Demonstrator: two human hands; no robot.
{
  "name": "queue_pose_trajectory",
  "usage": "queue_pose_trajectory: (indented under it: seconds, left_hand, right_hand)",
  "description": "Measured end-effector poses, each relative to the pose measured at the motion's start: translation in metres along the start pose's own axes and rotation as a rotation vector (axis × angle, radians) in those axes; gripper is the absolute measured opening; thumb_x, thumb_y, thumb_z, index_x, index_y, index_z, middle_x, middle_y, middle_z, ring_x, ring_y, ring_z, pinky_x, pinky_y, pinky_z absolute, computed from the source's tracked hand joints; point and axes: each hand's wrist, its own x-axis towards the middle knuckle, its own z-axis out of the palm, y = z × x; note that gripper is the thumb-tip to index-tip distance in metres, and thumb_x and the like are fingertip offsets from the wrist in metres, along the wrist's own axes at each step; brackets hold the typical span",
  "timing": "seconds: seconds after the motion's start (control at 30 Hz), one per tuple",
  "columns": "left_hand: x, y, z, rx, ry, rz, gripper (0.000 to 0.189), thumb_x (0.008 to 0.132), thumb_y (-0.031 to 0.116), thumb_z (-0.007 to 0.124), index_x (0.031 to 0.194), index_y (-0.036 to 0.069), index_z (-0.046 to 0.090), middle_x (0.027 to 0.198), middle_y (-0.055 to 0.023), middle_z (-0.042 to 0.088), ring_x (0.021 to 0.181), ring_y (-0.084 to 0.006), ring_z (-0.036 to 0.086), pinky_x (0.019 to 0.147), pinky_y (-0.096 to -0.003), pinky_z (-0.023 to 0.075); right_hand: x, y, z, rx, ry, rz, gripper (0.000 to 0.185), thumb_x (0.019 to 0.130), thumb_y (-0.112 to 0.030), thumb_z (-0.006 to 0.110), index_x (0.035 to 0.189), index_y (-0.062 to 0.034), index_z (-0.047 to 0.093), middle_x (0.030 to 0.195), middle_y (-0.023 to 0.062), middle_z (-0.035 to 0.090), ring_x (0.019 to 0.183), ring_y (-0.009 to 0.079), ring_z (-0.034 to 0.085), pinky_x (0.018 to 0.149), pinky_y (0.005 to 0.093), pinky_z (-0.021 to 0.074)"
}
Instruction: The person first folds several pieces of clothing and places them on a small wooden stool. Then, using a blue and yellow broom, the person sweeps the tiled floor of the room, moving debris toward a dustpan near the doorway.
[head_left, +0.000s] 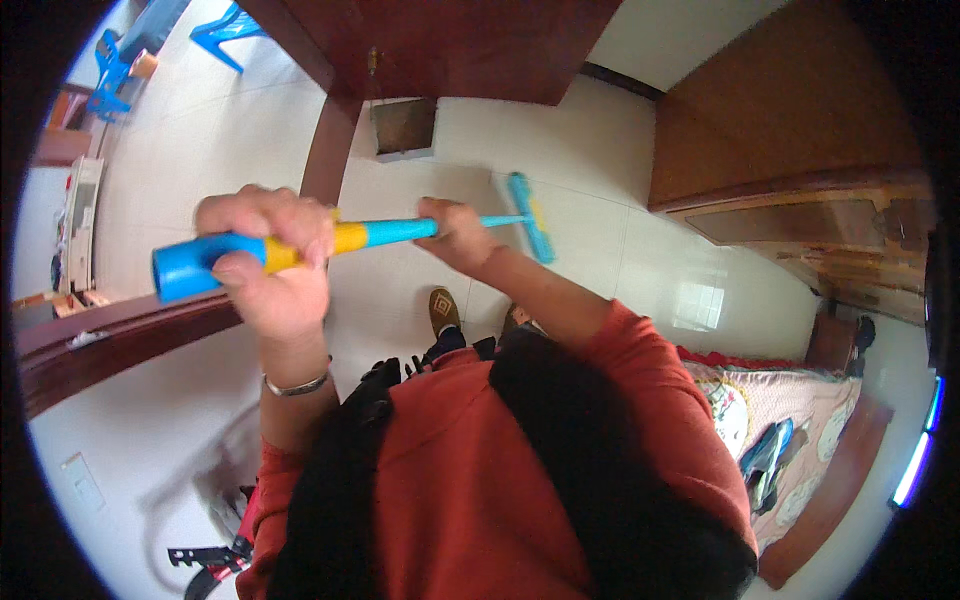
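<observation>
A long-handled broom or mop (401, 231) with a blue and yellow pole slants across the view before me. My left hand (277, 255) is wrapped around the pole near its thick blue end, over a yellow band. Further down, my right hand (461, 236) grips the thinner light-blue part. The narrow teal head (531, 217), with a yellow patch, is at the pale tiled floor (585, 187); blur hides whether it has bristles or a sponge. Below my hands, a brown patterned shoe (444, 306) shows on one foot; the other is partly hidden by my arm.
A brown-faced, box-like object (405, 127) stands by the dark red door (465, 45). A doorway threshold (330, 142) crosses at left, with blue plastic chairs (229, 34) beyond. Wooden furniture (780, 135) rises at right, above a bed (802, 405) with clothing on it.
</observation>
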Motion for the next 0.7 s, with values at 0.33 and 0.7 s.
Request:
queue_pose_trajectory:
  seconds: [0.33, 0.7]
  left_hand:
    - [-0.104, -0.105, 0.033, -0.163, -0.105, -0.472, 0.015, 0.094, 0.018, 0.054, 0.086, 0.008, 0.048, 0.081, -0.0058, 0.056, 0.081, -0.0163, 0.057, 0.081, -0.0377, 0.0487]
    - [-0.116, -0.054, -0.098, -0.005, 0.140, -0.455, 0.013, 0.095, 0.010, 0.045, 0.083, 0.006, 0.047, 0.072, -0.0037, 0.050, 0.070, -0.0143, 0.053, 0.075, -0.0346, 0.0480]
  right_hand:
    - [-0.145, 0.130, -0.074, -0.297, -0.243, 0.310, 0.026, 0.072, -0.013, 0.073, 0.084, -0.0071, 0.051, 0.077, 0.0132, 0.057, 0.075, 0.0335, 0.059, 0.066, 0.0418, 0.0468]
    - [-0.074, 0.118, 0.099, -0.277, -0.410, 0.399, 0.022, 0.076, -0.017, 0.069, 0.087, -0.0061, 0.054, 0.086, 0.0185, 0.061, 0.084, 0.0396, 0.060, 0.071, 0.0460, 0.0481]
